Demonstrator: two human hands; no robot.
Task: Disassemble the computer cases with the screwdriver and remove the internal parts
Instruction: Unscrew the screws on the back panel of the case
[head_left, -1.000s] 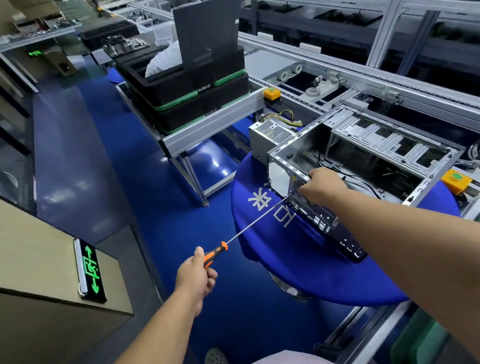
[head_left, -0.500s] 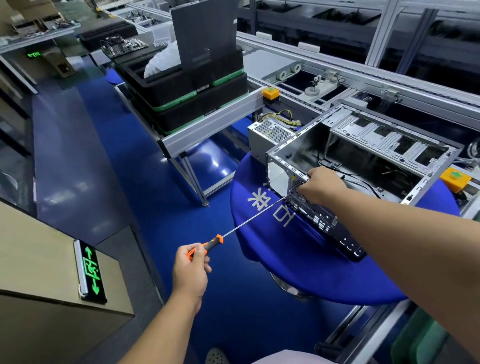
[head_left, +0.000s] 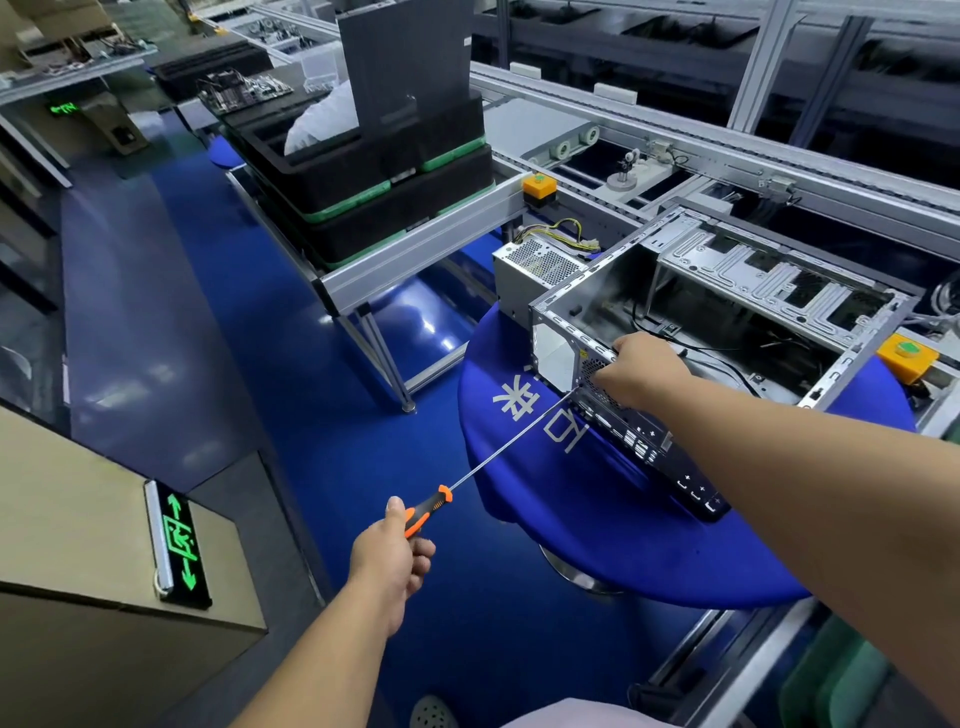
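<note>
An open metal computer case (head_left: 727, 291) lies on a round blue-covered table (head_left: 597, 519), its rear panel facing me. My left hand (head_left: 392, 556) grips the orange-and-black handle of a long screwdriver (head_left: 498, 457). The shaft runs up and right to the case's rear corner. There my right hand (head_left: 641, 371) rests over the rear panel's edge with fingers curled at the screwdriver tip; what they hold is hidden. Black cables lie inside the case. A grey power supply (head_left: 535, 270) with yellow wires stands just behind the case's left end.
A conveyor frame (head_left: 426, 254) to the left carries stacked black trays (head_left: 363, 176) with green edges and an upright dark panel. Orange button boxes (head_left: 539, 188) sit on the rail. A beige cabinet with a green exit sign (head_left: 179, 540) stands at lower left. Blue floor lies between.
My left hand has turned on the screwdriver handle, its grip shifting slightly between frames. My right hand and the case stay put.
</note>
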